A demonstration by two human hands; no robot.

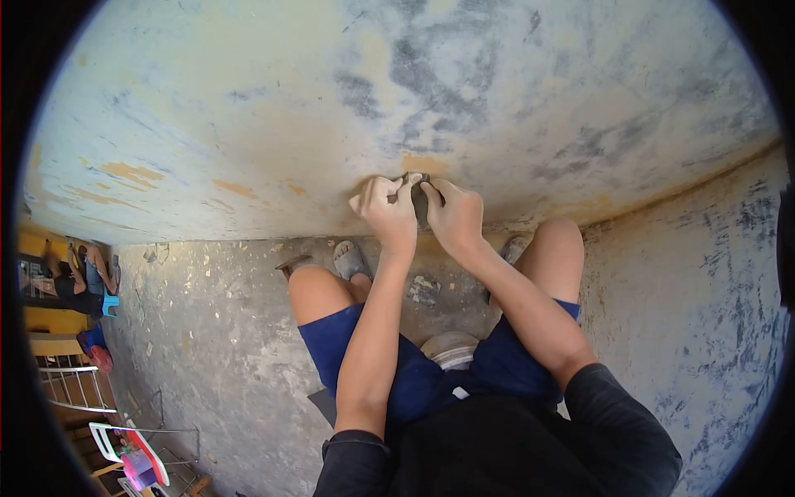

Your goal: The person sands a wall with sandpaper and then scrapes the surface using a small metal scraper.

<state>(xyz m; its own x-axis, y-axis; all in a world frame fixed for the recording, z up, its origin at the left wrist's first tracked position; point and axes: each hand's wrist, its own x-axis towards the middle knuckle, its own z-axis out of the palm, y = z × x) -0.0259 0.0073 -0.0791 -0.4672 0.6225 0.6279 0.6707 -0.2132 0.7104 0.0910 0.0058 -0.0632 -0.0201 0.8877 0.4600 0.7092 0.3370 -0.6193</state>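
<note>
A seated person presses both hands against the foot of a weathered, paint-worn wall [348,108], working a small dark tool, apparently a scraper [416,177], at the patch where blue-grey paint gives way to ochre. The left hand [386,209] is closed, its fingertips pinching the top of the tool; the right hand [452,217] is curled shut around the same piece just beside it, so that the two hands touch. The tool sits flat against the wall, low down, just above the seam with the concrete floor [224,331]. The work appears to be mid-stroke on one spot of flaking paint; by the look of it, the next move calls for steady pressure from both hands and a short, controlled drag along the surface. A pale round bucket [451,346] shows between the blue shorts [356,348], and a sandal [349,258] rests near the wall. No brand, label or writing can be read anywhere in view.
</note>
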